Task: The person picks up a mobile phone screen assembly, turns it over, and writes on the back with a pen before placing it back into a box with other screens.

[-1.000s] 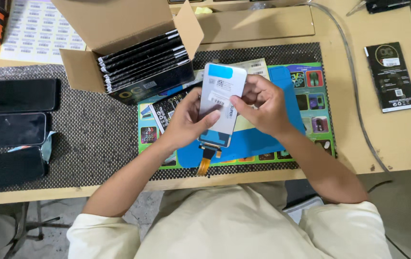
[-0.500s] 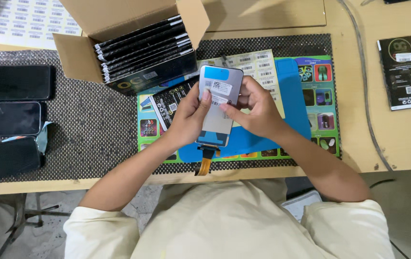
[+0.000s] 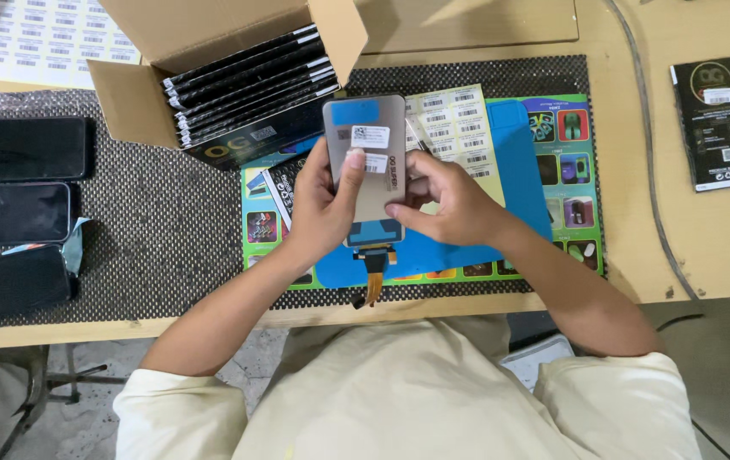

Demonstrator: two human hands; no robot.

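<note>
I see everything through one camera on my head, looking almost straight down over my chest at the workbench (image 3: 706, 247). It sits fairly close: my shirt (image 3: 407, 400) fills the near edge, and my left hand (image 3: 322, 209) and right hand (image 3: 450, 200) meet near the middle. The view reaches left to the dark phones (image 3: 20, 213), right past the black packet (image 3: 716, 123), and far to the cardboard box (image 3: 211, 51). There is only this one view.

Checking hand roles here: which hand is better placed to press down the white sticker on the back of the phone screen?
Probably the left hand: its thumb already lies on the white sticker, while the right hand steadies the phone screen from its side.
</note>
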